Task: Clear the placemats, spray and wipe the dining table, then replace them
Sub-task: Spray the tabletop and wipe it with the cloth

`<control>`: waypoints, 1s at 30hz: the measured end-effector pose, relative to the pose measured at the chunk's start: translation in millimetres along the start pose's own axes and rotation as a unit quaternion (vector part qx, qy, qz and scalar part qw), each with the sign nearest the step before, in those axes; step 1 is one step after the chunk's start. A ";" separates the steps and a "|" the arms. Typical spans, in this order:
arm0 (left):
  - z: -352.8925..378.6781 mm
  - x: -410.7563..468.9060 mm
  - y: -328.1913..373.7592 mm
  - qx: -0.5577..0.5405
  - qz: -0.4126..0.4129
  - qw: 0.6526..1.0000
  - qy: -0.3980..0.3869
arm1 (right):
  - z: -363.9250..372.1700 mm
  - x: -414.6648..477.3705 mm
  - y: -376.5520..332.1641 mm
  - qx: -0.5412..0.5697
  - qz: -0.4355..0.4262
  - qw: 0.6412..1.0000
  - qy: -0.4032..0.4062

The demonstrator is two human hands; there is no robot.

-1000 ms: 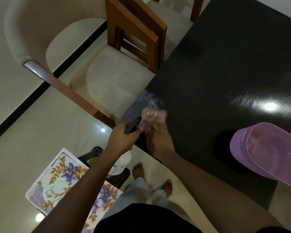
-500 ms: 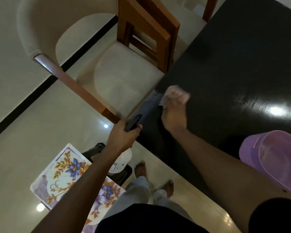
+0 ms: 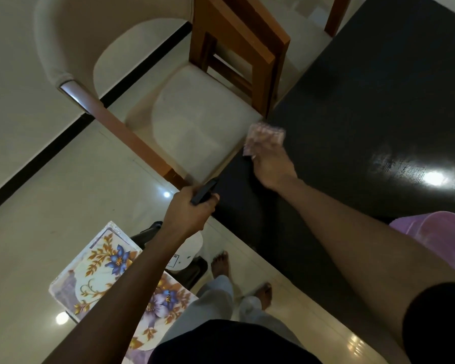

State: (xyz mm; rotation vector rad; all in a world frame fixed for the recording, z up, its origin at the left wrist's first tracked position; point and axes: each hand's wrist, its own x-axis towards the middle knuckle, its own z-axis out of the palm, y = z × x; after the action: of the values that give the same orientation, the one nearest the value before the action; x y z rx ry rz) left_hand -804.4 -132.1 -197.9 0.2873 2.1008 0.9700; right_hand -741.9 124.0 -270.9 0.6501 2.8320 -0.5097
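Observation:
My right hand (image 3: 272,166) presses a pink cloth (image 3: 264,136) flat on the dark dining table (image 3: 365,101), at its left edge beside the chair seat. My left hand (image 3: 188,211) grips the black trigger head of a spray bottle (image 3: 204,192), held just off the table's near corner; the white bottle body (image 3: 188,254) hangs below my wrist. A stack of floral placemats (image 3: 103,271) lies low at my left on a dark stand, partly hidden by my left forearm.
A wooden chair with a cream seat (image 3: 202,127) stands tucked against the table's left edge. A purple plastic tub (image 3: 431,227) sits on the table by my right arm. A cream armchair (image 3: 71,48) stands farther left. My bare feet are on the glossy tile floor.
My right hand has slid the cloth along the table's left edge, away from the near corner. My left hand has kept the spray bottle in about the same place.

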 end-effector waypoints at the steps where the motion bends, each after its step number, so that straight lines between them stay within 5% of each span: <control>1: -1.3 -0.9 -0.8 -0.002 -0.002 1.000 0.001 | -6.8 7.4 2.5 0.016 0.046 0.999 -0.003; 4: -3.1 -2.3 -1.8 -0.002 -0.005 1.000 0.000 | -5.3 6.1 -13.7 0.026 0.074 0.997 -0.005; 11: 1.9 -7.5 10.3 -0.007 0.022 1.000 -0.014 | 31.4 -112.9 -71.8 0.026 -0.149 0.986 -0.064; 15: 10.8 -9.3 19.5 -0.008 0.040 0.999 -0.032 | 40.8 -171.3 -38.9 -0.017 -0.171 0.979 -0.113; 22: 44.0 -19.7 50.4 -0.006 0.073 0.994 -0.087 | 19.8 -266.9 27.6 0.052 0.027 0.992 -0.115; 24: 54.4 -21.9 57.8 0.005 0.086 0.991 -0.101 | 19.4 -281.2 31.0 0.130 0.084 0.987 -0.050; 28: 75.7 -35.4 76.1 0.023 0.137 0.981 -0.132 | 14.8 -275.7 20.4 0.292 0.311 0.895 0.130; 30: 83.2 -42.0 82.3 0.033 0.167 0.973 -0.154 | 15.1 -262.3 16.6 0.291 0.396 0.862 0.126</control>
State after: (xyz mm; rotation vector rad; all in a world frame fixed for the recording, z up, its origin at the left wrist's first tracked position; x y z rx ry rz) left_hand -724.4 -51.3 -147.8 0.7942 1.8325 0.9735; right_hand -500.5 31.1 -221.8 1.9808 2.2440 -1.1595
